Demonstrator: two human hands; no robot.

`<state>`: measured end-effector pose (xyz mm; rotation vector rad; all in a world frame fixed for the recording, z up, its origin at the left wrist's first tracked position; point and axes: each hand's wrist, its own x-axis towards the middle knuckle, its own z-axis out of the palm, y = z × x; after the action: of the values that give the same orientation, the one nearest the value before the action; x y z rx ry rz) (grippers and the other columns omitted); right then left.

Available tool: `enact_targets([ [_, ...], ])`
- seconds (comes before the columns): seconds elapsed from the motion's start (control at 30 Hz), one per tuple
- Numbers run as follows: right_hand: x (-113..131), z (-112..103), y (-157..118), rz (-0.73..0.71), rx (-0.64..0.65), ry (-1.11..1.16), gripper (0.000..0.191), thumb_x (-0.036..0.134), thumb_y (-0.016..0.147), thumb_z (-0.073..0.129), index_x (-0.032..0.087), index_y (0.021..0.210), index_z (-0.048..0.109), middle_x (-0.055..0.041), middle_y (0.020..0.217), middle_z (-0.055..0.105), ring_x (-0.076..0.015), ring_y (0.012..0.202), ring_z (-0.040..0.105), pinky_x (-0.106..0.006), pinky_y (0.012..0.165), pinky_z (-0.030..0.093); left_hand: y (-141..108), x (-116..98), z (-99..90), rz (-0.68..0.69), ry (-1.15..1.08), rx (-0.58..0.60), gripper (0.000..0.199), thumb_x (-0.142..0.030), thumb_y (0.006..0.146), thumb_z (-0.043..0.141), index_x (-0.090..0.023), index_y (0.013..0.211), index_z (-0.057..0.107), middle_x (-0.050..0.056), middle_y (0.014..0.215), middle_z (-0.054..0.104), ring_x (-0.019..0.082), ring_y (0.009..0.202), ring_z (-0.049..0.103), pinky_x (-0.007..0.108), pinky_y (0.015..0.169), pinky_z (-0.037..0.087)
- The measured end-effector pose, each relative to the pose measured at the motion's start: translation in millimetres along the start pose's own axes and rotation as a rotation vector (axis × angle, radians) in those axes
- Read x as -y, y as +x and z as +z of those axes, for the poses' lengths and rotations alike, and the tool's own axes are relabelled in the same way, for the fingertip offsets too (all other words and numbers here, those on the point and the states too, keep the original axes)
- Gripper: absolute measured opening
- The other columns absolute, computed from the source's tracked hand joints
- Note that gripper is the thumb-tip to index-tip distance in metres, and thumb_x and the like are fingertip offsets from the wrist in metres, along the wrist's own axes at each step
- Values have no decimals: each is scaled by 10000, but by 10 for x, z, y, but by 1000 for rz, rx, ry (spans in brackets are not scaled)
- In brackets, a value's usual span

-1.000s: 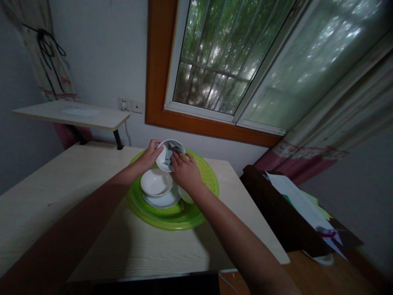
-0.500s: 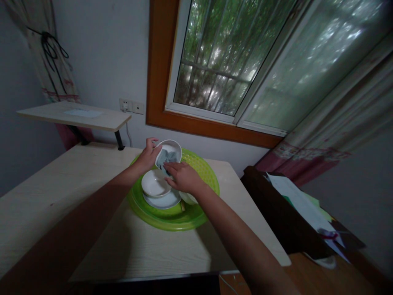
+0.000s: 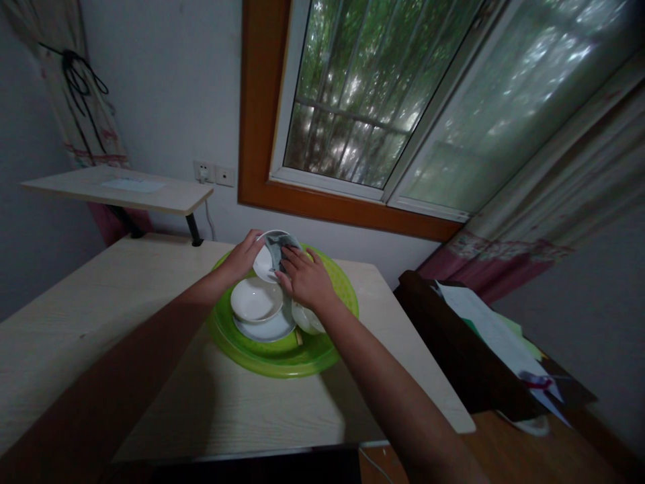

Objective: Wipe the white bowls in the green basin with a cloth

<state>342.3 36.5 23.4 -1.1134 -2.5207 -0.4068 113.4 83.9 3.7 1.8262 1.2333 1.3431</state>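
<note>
My left hand (image 3: 244,257) grips the left rim of a white bowl (image 3: 264,265), tilted above the far part of a round green tray (image 3: 277,369). My right hand (image 3: 306,275) presses a grey cloth (image 3: 276,246) against the inside of that bowl, fingers over the cloth. Below it a second white bowl (image 3: 256,300) sits on a white plate (image 3: 267,330) in the tray. Another pale bowl (image 3: 306,318) is partly hidden under my right wrist. A small yellowish stick end (image 3: 299,337) shows beside the plate.
The tray rests on a light wooden table (image 3: 262,417). A raised shelf (image 3: 121,190) with a paper stands at the back left. Behind are a wall and a window (image 3: 353,121). To the right, papers (image 3: 484,323) lie on a dark brown piece of furniture.
My right hand has moved up and slightly right with the cloth, which now lies on the upper right inside of the bowl. My left hand still holds the bowl, its tilt slightly changed.
</note>
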Motion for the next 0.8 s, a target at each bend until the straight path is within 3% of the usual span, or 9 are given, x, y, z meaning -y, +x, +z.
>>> enact_targets([
  [0.13,19,13,-8,-5,-29,-11,442,464,1197,545,158,1468,715,-170,1698,572,-328,1609,484,-593,1350,305,11,55,13,16,-25,-10,424,-569,1053,435,-241,1255,613,102,1264,714,301,1196,664,432,1096,518],
  [0.4,57,14,-15,-64,42,-14,515,621,1136,631,157,1297,786,-187,1428,765,-341,1366,655,-487,1119,456,25,144,15,-92,-25,-148,474,-545,1034,534,-228,1387,511,75,1071,649,278,941,659,409,883,522],
  [0.53,42,8,-4,-154,105,-29,358,431,1106,745,176,1357,762,-148,1314,805,-314,1209,696,-444,1042,451,20,147,35,-101,-64,-136,507,-517,1045,499,-214,1449,449,68,1050,632,260,910,637,405,875,514],
  [0.63,27,13,4,-178,94,-51,244,256,1123,699,188,1345,773,-113,1272,812,-299,1180,691,-432,1004,440,16,150,55,-108,-119,-120,550,-531,1036,510,-232,1490,428,71,1102,635,256,944,640,407,894,521],
  [0.8,3,3,13,-215,114,-72,218,223,1161,627,188,1280,807,-114,1242,810,-281,1184,670,-422,995,422,18,147,48,-273,-308,-27,777,-560,987,602,-258,1643,316,55,1035,657,250,809,646,369,724,521],
])
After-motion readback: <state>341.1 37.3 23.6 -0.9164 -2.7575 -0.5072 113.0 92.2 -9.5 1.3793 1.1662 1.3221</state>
